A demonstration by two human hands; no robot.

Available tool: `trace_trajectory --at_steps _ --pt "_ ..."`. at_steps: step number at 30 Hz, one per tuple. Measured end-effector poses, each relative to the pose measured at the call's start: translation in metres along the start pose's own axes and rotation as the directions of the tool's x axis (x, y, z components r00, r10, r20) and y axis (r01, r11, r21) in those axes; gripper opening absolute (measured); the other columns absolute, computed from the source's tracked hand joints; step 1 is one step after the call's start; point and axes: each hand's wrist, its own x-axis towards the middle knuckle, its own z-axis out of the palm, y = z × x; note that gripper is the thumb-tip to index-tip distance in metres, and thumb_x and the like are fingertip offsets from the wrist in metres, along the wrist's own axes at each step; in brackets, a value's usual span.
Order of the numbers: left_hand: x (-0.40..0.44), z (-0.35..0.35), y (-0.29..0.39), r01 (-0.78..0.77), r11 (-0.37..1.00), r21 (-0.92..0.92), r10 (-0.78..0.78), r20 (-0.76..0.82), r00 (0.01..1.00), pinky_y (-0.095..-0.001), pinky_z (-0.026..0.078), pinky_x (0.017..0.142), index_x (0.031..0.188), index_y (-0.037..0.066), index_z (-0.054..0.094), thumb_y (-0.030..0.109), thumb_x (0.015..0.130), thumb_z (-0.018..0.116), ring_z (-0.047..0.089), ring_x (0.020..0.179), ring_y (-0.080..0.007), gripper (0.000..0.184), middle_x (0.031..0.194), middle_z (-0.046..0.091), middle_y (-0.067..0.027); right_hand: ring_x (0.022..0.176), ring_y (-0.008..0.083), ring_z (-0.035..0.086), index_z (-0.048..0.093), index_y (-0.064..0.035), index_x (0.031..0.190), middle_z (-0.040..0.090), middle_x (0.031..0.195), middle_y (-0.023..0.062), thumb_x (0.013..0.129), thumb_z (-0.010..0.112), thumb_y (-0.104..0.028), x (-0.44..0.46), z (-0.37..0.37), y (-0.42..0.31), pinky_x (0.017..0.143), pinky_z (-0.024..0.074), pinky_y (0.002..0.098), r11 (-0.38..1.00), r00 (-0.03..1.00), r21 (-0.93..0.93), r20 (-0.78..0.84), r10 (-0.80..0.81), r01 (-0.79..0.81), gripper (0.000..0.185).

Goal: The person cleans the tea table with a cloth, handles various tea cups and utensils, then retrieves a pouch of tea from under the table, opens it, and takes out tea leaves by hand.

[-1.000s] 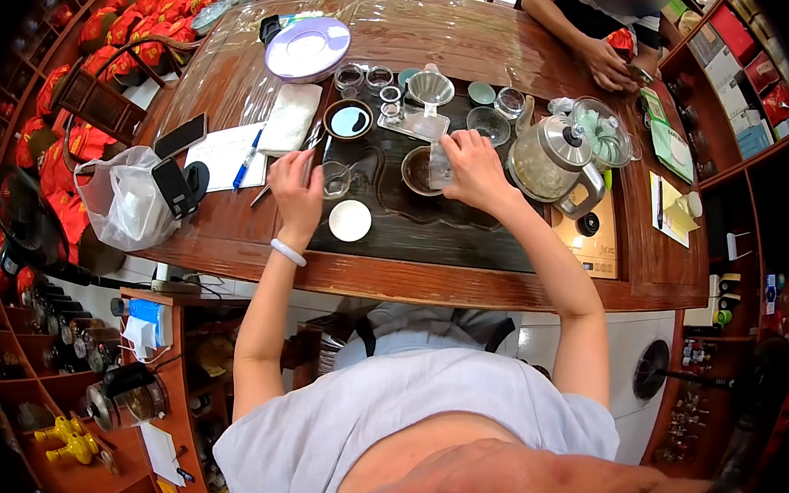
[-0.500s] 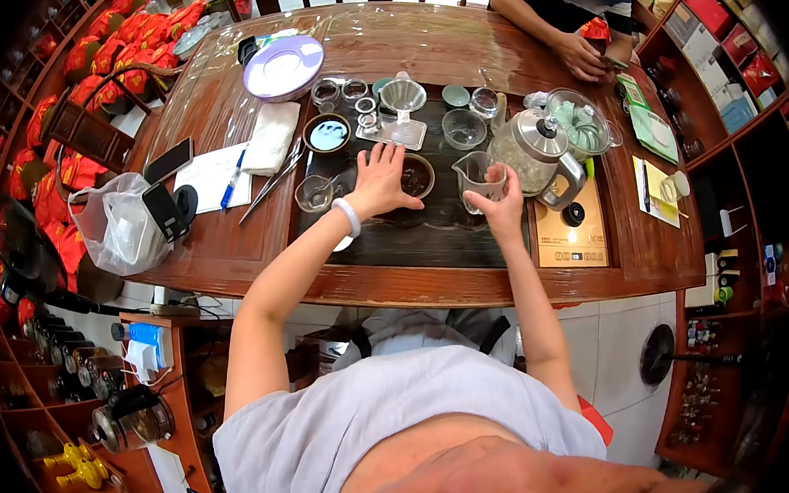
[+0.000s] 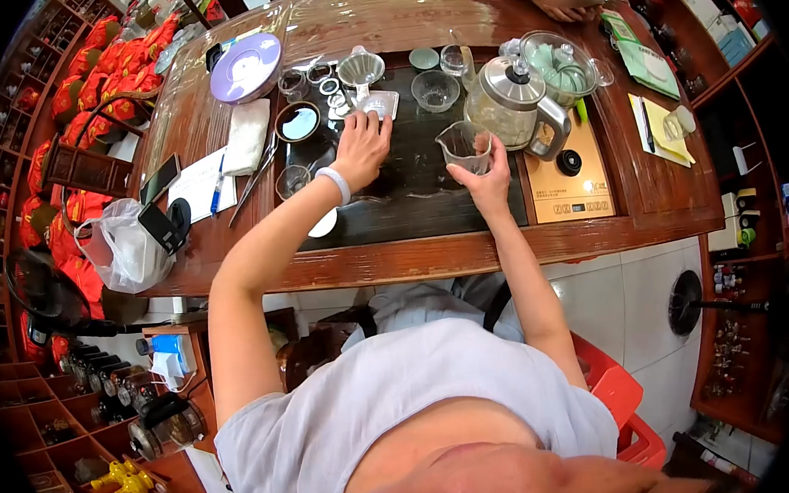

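Note:
My right hand (image 3: pixel 484 176) grips a clear glass pitcher (image 3: pixel 463 145), thumb at the front and fingers around its right side. The pitcher is upright over the dark tea tray (image 3: pixel 429 216), beside the glass kettle (image 3: pixel 502 104). My left hand (image 3: pixel 365 150) is palm down with its fingers curled together, just below a strainer (image 3: pixel 361 67) and its stand; what lies under it is hidden. Left of it are a brown bowl (image 3: pixel 298 122) with liquid and a small glass cup (image 3: pixel 293 181). A white disc (image 3: pixel 323 223) lies under my left forearm. An empty-looking glass bowl (image 3: pixel 436 90) stands behind the pitcher.
Tweezers (image 3: pixel 253 179), a white towel (image 3: pixel 246 138), a purple lidded dish (image 3: pixel 246 68) and a plastic bag (image 3: pixel 126 244) are on the left. A gold hot plate (image 3: pixel 570 186) is at the right. Another person's hands (image 3: pixel 565 1) are at the far right edge.
My right hand has lifted off what it touched and taken hold of the glass pitcher. My left hand moved right from beside the glass cup, covering where a second brown bowl stood. The view has shifted.

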Motion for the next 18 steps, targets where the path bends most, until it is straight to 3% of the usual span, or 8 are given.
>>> trace_trajectory --at_steps 7,10,12,15,17,18 --pt "-0.003 -0.003 0.002 -0.119 0.927 0.355 0.136 -0.022 0.991 -0.041 0.032 0.085 0.117 -0.003 0.046 0.021 0.077 0.049 0.044 0.1 -0.0331 0.047 0.102 0.048 -0.019 0.096 0.0181 0.053 0.041 0.0002 0.118 0.052 0.106 0.0106 0.059 0.079 -0.01 -0.001 -0.002 0.005 0.082 0.0441 0.0285 0.989 0.997 -0.126 -0.008 -0.074 0.073 0.071" --pt "-0.005 -0.006 0.003 -0.133 0.897 0.423 0.144 0.005 0.99 -0.0386 0.032 0.088 0.118 -0.004 0.043 0.017 0.075 0.052 0.042 0.103 -0.0325 0.049 0.108 0.046 -0.0184 0.094 0.0177 0.053 0.041 0.0001 0.118 0.053 0.105 0.0104 0.059 0.079 -0.011 0.0 -0.003 0.006 0.081 0.0446 0.0283 0.987 0.996 -0.14 0.001 -0.084 0.084 0.071" --pt "-0.005 -0.003 0.001 -0.153 0.88 0.449 0.147 0.048 0.988 -0.0388 0.032 0.089 0.118 -0.003 0.044 0.017 0.078 0.046 0.041 0.104 -0.0331 0.045 0.109 0.045 -0.018 0.094 0.0177 0.054 0.042 0.0002 0.118 0.053 0.105 0.0104 0.059 0.079 -0.012 -0.001 -0.002 0.006 0.081 0.0447 0.0283 0.986 0.997 -0.152 -0.002 -0.076 0.075 0.071" --pt "-0.008 -0.005 -0.005 -0.134 0.872 0.472 0.144 0.016 0.99 -0.0385 0.033 0.087 0.12 -0.001 0.042 0.022 0.073 0.057 0.043 0.102 -0.0318 0.055 0.108 0.046 -0.018 0.093 0.0178 0.054 0.043 0.0002 0.117 0.053 0.104 0.0103 0.059 0.08 -0.014 -0.001 -0.002 0.003 0.08 0.0449 0.0285 0.98 0.997 -0.186 0.0 -0.073 0.072 0.07" --pt "-0.01 -0.02 -0.012 -0.02 1.0 -0.012 0.021 0.135 0.991 -0.038 0.035 0.084 0.123 0.002 0.04 0.03 0.06 0.07 0.044 0.098 -0.0304 0.075 0.108 0.047 -0.018 0.093 0.0179 0.055 0.043 0.0002 0.116 0.053 0.104 0.0102 0.059 0.08 -0.014 -0.003 -0.002 -0.001 0.08 0.045 0.0288 0.974 0.996 -0.209 0.003 -0.085 0.083 0.07" --pt "-0.013 -0.006 -0.014 0.106 0.966 -0.235 -0.093 0.067 0.993 -0.0378 0.036 0.081 0.125 0.004 0.038 0.034 0.047 0.076 0.046 0.094 -0.0307 0.092 0.109 0.048 -0.0172 0.093 0.018 0.055 0.044 0.0002 0.116 0.054 0.105 0.0102 0.058 0.08 -0.016 -0.004 -0.002 -0.001 0.079 0.0452 0.029 0.99 1.0 -0.143 0.011 -0.012 0.013 0.07"
